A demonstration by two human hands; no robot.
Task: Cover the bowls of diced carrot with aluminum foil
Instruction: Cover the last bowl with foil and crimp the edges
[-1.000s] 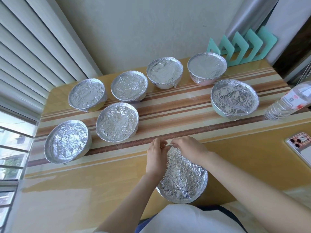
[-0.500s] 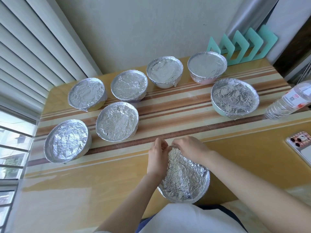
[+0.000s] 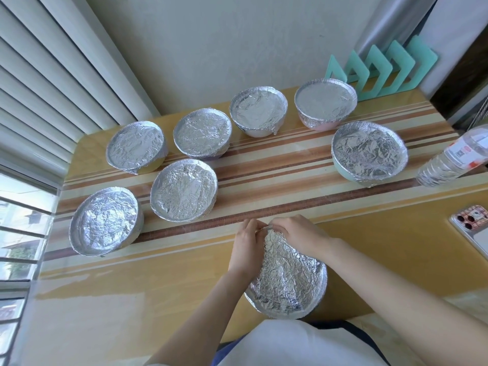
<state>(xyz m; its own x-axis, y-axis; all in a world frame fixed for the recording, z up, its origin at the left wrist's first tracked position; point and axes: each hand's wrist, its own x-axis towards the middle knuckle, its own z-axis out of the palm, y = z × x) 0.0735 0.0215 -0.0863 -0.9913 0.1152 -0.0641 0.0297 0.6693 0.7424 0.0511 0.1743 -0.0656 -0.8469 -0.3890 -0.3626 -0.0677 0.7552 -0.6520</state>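
The fingers (image 3: 252,229) of the left hand (image 3: 247,249) and those of the right hand (image 3: 295,235) stay where they were half a second ago. They meet at the far rim of the near bowl (image 3: 313,303), curled over it and pinching the edge of the foil (image 3: 287,278) between them. The left hand lies down the bowl's left side; the right hand reaches over its upper right. The bowl itself has barely shifted and sits low in the frame, centre, close to the desk (image 3: 383,249) edge by the person's body. Crumpled foil spans its whole top, so what is in it cannot be seen.

Seven more foil-covered bowls stand further up the frame, contents likewise hidden: two at mid-left (image 3: 104,220) (image 3: 183,190), four in a rising row from left to upper right (image 3: 136,146) (image 3: 202,136) (image 3: 257,110) (image 3: 324,101), and one at the right (image 3: 369,151). That makes eight bowls, all covered.

At the right edge there is one clear plastic bottle (image 3: 454,157) and, below it, one phone (image 3: 472,228). One teal rack (image 3: 383,70) stands at the upper right against the wall.
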